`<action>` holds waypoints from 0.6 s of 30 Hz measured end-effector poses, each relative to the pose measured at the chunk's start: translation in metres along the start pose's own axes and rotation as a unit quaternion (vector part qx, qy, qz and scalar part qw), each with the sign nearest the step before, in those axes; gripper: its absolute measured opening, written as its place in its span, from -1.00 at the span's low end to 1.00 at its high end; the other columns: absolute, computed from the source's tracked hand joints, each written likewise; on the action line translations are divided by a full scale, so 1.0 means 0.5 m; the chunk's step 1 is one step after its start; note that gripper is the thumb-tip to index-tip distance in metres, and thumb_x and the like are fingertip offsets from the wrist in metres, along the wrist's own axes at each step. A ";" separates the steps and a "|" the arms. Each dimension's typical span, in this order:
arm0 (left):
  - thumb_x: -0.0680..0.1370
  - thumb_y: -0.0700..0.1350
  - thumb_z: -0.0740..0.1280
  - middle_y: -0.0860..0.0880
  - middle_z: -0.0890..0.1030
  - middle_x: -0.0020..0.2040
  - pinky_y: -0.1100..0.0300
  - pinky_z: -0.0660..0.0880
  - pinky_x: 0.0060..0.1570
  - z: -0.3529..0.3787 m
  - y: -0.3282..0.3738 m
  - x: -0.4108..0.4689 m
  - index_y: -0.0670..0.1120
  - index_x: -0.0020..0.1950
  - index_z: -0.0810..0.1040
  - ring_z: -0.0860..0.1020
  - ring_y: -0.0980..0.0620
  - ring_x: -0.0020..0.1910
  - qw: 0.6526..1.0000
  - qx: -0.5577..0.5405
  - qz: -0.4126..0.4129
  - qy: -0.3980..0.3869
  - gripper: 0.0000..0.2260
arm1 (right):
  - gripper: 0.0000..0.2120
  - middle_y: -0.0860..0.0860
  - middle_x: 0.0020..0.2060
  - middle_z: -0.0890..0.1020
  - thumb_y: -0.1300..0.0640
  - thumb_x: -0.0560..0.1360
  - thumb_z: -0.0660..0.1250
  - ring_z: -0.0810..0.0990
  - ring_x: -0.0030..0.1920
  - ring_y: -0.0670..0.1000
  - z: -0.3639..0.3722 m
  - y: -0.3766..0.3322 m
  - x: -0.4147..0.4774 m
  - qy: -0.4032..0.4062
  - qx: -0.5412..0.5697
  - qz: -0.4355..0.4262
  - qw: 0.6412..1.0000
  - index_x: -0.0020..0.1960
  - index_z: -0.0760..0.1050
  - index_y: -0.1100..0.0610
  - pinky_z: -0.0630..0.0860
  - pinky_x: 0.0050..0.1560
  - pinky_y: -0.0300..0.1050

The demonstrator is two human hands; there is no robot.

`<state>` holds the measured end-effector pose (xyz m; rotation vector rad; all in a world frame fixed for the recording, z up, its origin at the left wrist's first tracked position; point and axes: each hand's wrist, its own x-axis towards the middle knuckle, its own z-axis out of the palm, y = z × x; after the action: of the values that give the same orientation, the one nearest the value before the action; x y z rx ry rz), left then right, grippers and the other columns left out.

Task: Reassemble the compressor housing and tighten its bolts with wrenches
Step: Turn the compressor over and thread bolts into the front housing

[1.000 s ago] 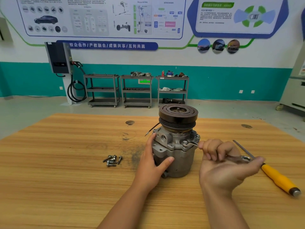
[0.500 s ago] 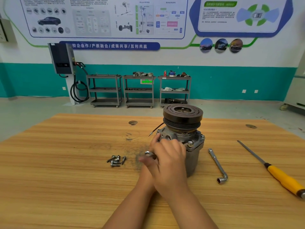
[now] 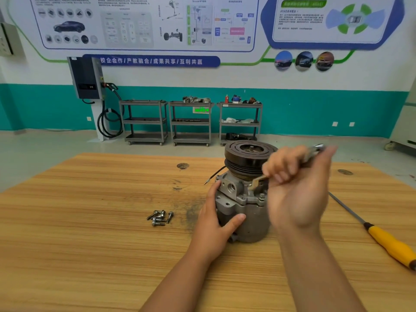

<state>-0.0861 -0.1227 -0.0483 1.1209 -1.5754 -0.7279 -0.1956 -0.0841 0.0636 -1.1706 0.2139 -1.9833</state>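
Observation:
The grey compressor (image 3: pixel 238 199) stands upright on the wooden table (image 3: pixel 90 221), its dark pulley (image 3: pixel 247 156) on top. My left hand (image 3: pixel 216 219) grips the housing's left side, thumb across the front. My right hand (image 3: pixel 297 188) is raised to the right of the pulley and holds a metal wrench (image 3: pixel 258 182); one end sits near the housing's upper flange, the other sticks out past my fingers. The hand and the wrench are blurred. A few bolts show in the flange. Several loose bolts (image 3: pixel 159 217) lie on the table left of the compressor.
A yellow-handled screwdriver (image 3: pixel 391 244) lies on the table to the right, its shaft pointing toward the compressor. Two round holes mark the table's far side. Three metal carts (image 3: pixel 191 122) and a wall charger stand by the far wall.
My right hand swung from the compressor's front-left up to its right side with the wrench. The L-shaped wrench seen on the table half a second ago is out of sight.

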 end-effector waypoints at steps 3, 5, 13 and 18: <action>0.31 0.28 0.38 0.16 0.36 0.41 -0.07 0.37 0.33 0.001 -0.005 0.001 0.59 0.30 -0.02 0.36 0.08 0.38 1.000 -0.004 -0.008 -0.001 -0.27 | -0.40 -0.05 -0.56 0.20 -0.20 0.61 -0.10 0.14 -0.52 -0.06 -0.064 -0.023 0.049 0.080 0.126 0.064 0.987 -0.50 0.24 0.07 0.16 -0.47 -0.21; 0.30 0.31 0.37 0.18 0.34 0.41 -0.07 0.36 0.34 -0.001 0.002 0.000 0.58 0.30 -0.02 0.34 0.09 0.39 1.000 -0.008 -0.006 -0.008 -0.27 | -0.39 -0.05 -0.57 0.18 -0.23 0.59 -0.08 0.11 -0.53 -0.07 -0.095 -0.009 0.058 0.124 0.178 0.079 0.973 -0.51 0.22 0.08 0.14 -0.48 -0.21; 0.36 0.23 0.41 0.20 0.33 0.41 -0.08 0.35 0.35 -0.005 0.002 0.000 0.60 0.29 -0.03 0.33 0.10 0.39 1.000 -0.005 -0.011 -0.012 -0.27 | -0.40 -0.07 -0.61 0.19 -0.23 0.57 -0.07 0.13 -0.59 -0.10 -0.165 0.027 0.063 0.220 0.255 0.148 0.930 -0.53 0.22 0.07 0.17 -0.57 -0.27; 0.34 0.25 0.39 0.21 0.34 0.39 -0.07 0.35 0.35 -0.004 0.001 0.001 0.59 0.30 -0.02 0.34 0.11 0.38 1.000 0.001 -0.012 -0.007 -0.27 | -0.41 -0.06 -0.60 0.19 -0.17 0.58 -0.11 0.14 -0.59 -0.08 -0.181 0.033 0.048 0.250 0.276 0.154 0.915 -0.53 0.22 0.07 0.19 -0.57 -0.29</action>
<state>-0.0846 -0.1229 -0.0473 1.1405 -1.5764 -0.7512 -0.2644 -0.1341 0.0208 -0.2399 0.0762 -1.8472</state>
